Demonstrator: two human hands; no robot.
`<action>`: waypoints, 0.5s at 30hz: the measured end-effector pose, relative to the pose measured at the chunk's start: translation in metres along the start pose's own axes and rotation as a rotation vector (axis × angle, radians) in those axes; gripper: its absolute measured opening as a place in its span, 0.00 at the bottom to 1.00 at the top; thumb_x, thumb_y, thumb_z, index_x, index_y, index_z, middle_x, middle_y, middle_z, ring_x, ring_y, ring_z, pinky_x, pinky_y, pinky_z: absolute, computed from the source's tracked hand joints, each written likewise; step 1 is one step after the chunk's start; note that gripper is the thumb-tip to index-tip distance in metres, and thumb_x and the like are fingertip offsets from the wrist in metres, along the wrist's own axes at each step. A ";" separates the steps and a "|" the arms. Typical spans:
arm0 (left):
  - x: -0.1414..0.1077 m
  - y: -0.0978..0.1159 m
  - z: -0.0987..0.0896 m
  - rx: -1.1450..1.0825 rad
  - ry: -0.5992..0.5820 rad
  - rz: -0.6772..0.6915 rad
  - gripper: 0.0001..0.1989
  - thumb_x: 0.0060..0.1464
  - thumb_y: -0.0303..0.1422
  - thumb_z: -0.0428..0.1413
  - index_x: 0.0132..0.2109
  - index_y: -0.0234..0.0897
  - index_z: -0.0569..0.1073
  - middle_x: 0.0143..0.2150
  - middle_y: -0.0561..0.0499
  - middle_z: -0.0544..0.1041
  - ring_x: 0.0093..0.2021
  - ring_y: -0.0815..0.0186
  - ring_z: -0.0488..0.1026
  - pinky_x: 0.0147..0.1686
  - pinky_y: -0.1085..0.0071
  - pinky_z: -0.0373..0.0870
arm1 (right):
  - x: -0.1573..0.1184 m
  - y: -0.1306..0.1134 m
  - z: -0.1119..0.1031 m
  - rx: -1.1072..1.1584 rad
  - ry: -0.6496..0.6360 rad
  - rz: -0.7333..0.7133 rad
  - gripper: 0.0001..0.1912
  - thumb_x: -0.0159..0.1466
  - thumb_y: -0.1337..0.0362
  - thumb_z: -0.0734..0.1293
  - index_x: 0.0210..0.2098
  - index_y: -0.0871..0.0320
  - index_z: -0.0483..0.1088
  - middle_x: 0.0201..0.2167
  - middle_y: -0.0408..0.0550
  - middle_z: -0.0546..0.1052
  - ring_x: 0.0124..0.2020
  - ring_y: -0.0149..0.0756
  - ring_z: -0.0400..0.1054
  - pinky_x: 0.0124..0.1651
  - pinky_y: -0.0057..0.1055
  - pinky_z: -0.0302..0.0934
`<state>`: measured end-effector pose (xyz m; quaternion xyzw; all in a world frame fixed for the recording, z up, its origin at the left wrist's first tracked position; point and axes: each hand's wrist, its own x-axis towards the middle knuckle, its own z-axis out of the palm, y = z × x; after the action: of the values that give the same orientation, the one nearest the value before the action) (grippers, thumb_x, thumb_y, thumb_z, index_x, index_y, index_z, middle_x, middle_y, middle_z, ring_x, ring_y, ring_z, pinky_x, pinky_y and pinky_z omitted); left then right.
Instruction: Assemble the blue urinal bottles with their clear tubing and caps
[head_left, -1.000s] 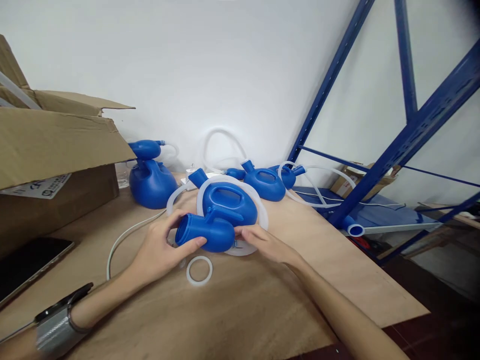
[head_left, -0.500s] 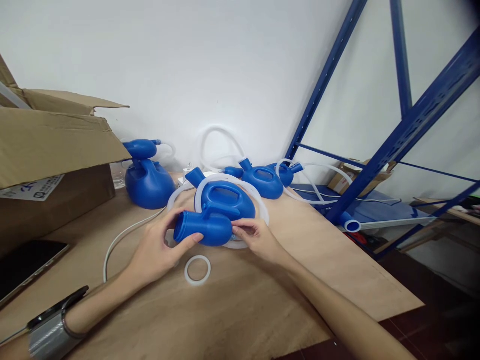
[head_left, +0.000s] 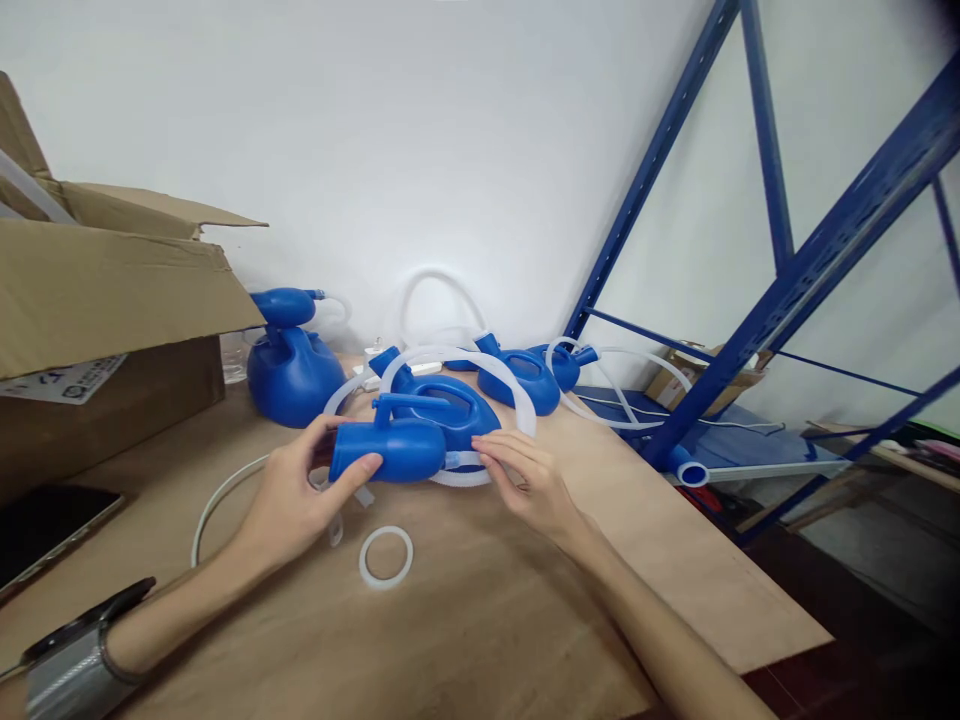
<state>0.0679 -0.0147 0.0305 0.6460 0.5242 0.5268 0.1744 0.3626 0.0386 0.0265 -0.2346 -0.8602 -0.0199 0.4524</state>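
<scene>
My left hand (head_left: 311,490) is closed round the open-mouthed end of a blue plastic urinal funnel (head_left: 401,450), which lies sideways with its handle on top. A clear connector (head_left: 455,460) sticks out of the funnel's rounded right end and joins a translucent hose. My right hand (head_left: 525,475) pinches the hose just right of that connector; the fingers partly hide it. Behind the funnel stands a blue urinal bottle (head_left: 476,412) with a grip opening, and the looped hose (head_left: 517,385) curves round it. A white sealing ring (head_left: 385,557) lies on the table below the funnel.
More blue bottles (head_left: 536,378) with hoses stand at the back right, and another bottle (head_left: 296,380) at the back left. An open cardboard box (head_left: 112,290) and a dark phone-like device (head_left: 56,530) are on the left. A blue metal rack (head_left: 697,340) borders the wooden table (head_left: 675,560).
My right hand has slid right, away from the funnel's end, and the clear connector now shows between them. The funnel has turned slightly, its handle standing higher. The view has shifted a little.
</scene>
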 end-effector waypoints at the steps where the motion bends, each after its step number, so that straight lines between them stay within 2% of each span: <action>1: -0.001 0.000 0.001 -0.002 -0.013 0.014 0.23 0.54 0.53 0.61 0.46 0.40 0.74 0.38 0.49 0.83 0.37 0.55 0.82 0.37 0.62 0.79 | 0.000 0.000 0.000 -0.021 -0.049 -0.011 0.18 0.71 0.73 0.62 0.55 0.53 0.75 0.51 0.52 0.82 0.54 0.41 0.76 0.57 0.43 0.73; 4: -0.004 0.000 0.005 -0.016 -0.067 0.076 0.23 0.55 0.50 0.62 0.51 0.39 0.73 0.43 0.46 0.84 0.40 0.55 0.82 0.40 0.61 0.80 | -0.001 -0.009 0.004 -0.140 -0.184 -0.036 0.23 0.71 0.71 0.58 0.64 0.56 0.68 0.63 0.57 0.74 0.65 0.47 0.68 0.64 0.51 0.66; 5: -0.005 0.001 0.006 -0.017 -0.077 0.099 0.23 0.56 0.49 0.62 0.52 0.39 0.73 0.45 0.46 0.83 0.40 0.56 0.82 0.40 0.61 0.80 | -0.001 -0.013 0.007 -0.176 -0.214 -0.039 0.23 0.72 0.68 0.59 0.66 0.58 0.66 0.63 0.59 0.73 0.65 0.49 0.68 0.64 0.52 0.65; 7: -0.006 0.001 0.006 -0.015 -0.081 0.140 0.22 0.57 0.48 0.61 0.52 0.39 0.72 0.46 0.45 0.83 0.40 0.56 0.82 0.39 0.62 0.80 | -0.002 -0.022 0.014 -0.226 -0.236 -0.020 0.24 0.74 0.59 0.60 0.65 0.62 0.65 0.57 0.62 0.77 0.58 0.51 0.72 0.59 0.51 0.68; 9: -0.007 0.001 0.004 -0.008 -0.079 0.183 0.21 0.59 0.46 0.61 0.53 0.39 0.71 0.45 0.45 0.82 0.39 0.57 0.81 0.37 0.63 0.79 | -0.003 -0.026 0.019 -0.252 -0.256 0.017 0.22 0.76 0.54 0.59 0.59 0.63 0.70 0.46 0.59 0.81 0.46 0.48 0.76 0.48 0.44 0.70; 11: -0.007 -0.001 0.003 0.003 -0.087 0.234 0.21 0.60 0.45 0.60 0.54 0.39 0.70 0.45 0.45 0.81 0.39 0.57 0.81 0.37 0.63 0.79 | -0.003 -0.026 0.021 -0.246 -0.303 0.054 0.21 0.77 0.52 0.56 0.48 0.61 0.74 0.37 0.53 0.82 0.36 0.42 0.76 0.38 0.36 0.65; 13: -0.008 -0.005 0.003 0.021 -0.107 0.285 0.21 0.60 0.43 0.61 0.55 0.40 0.69 0.47 0.45 0.81 0.41 0.57 0.81 0.40 0.63 0.79 | -0.004 -0.023 0.019 -0.213 -0.355 0.088 0.22 0.77 0.52 0.56 0.39 0.58 0.74 0.33 0.50 0.81 0.33 0.38 0.75 0.33 0.32 0.60; 15: -0.008 -0.009 0.003 0.022 -0.144 0.309 0.21 0.60 0.42 0.61 0.57 0.41 0.69 0.49 0.44 0.80 0.44 0.56 0.80 0.42 0.63 0.79 | -0.005 -0.017 0.016 -0.187 -0.386 0.109 0.22 0.77 0.51 0.58 0.37 0.57 0.74 0.32 0.48 0.82 0.32 0.37 0.75 0.32 0.31 0.57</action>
<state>0.0674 -0.0167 0.0188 0.7568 0.4104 0.4940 0.1214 0.3457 0.0249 0.0161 -0.3211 -0.9113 -0.0300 0.2559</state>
